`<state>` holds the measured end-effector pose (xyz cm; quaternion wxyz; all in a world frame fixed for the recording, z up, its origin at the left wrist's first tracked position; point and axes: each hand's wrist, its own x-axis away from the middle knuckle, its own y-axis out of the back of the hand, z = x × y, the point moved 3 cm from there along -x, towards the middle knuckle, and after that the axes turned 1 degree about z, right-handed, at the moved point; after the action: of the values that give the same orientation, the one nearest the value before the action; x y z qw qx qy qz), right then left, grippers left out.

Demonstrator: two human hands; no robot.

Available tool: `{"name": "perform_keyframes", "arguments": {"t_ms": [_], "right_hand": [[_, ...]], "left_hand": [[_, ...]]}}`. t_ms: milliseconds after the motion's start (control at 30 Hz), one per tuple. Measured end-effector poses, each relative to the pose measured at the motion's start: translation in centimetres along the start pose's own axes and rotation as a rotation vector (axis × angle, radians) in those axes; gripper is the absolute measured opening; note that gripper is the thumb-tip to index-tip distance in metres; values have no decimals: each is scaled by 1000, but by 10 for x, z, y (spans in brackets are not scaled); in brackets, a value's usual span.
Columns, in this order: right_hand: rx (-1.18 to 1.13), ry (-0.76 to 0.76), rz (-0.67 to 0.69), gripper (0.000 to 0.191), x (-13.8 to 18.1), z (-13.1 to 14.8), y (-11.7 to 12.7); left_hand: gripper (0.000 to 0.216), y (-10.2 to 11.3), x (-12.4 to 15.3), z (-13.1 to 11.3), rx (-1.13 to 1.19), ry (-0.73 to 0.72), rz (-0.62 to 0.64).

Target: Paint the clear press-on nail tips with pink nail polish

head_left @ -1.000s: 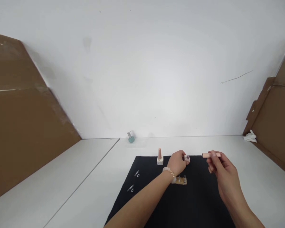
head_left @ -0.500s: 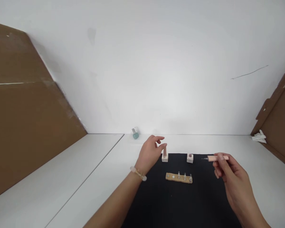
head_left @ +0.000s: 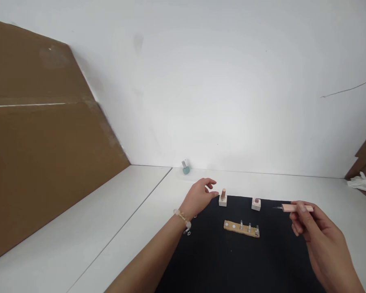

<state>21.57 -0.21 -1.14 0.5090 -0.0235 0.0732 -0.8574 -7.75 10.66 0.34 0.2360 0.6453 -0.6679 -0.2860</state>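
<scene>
My left hand (head_left: 201, 197) is empty, its thumb and fingers apart. Just right of its thumb stands a closed nail polish bottle (head_left: 223, 200) with a white square base and brownish-pink cap. In my right hand (head_left: 315, 228), a pale pink nail polish brush cap (head_left: 296, 208) is pinched, held level with its thin tip pointing left. An uncapped nail polish bottle (head_left: 256, 204) with a dark neck stands between the hands. Nearer me lies a tan strip (head_left: 234, 230) with white dots at its left and several clear nail tips upright at its right.
A black mat (head_left: 232, 264) covers part of the white table (head_left: 110, 219). At the back, a teal nail polish bottle (head_left: 186, 170) leans over. Cardboard (head_left: 49, 162) stands at the left, with a crumpled tissue (head_left: 359, 182) at the right. Small shiny bits (head_left: 187, 232) lie beside my left wrist.
My left hand has come off the cap of the brownish-pink bottle and opened slightly to its left. The view has turned left, shifting everything rightward. My right hand still holds the brush cap.
</scene>
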Motion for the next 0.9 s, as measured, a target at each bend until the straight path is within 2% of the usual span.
{"name": "perform_keyframes", "arguments": {"t_ms": [100, 200, 300, 400, 533, 667, 900], "right_hand": [[-26, -9, -30, 55, 1, -1, -2], [-42, 7, -46, 52, 3, -1, -3], [-43, 28, -50, 50, 5, -2, -3], [-10, 37, -41, 49, 4, -4, -3], [44, 48, -18, 52, 3, -10, -5], [34, 31, -24, 56, 2, -12, -6], [38, 25, 12, 51, 4, -9, -7]], "left_hand": [[17, 30, 25, 12, -1, 35, -19], [25, 50, 60, 39, -10, 104, 3], [26, 50, 93, 68, -20, 190, 36], [18, 35, 113, 85, -32, 249, 28], [17, 14, 115, 86, -45, 242, -75], [14, 5, 106, 81, -17, 196, -123], [15, 6, 103, 80, 113, 162, -80]]}}
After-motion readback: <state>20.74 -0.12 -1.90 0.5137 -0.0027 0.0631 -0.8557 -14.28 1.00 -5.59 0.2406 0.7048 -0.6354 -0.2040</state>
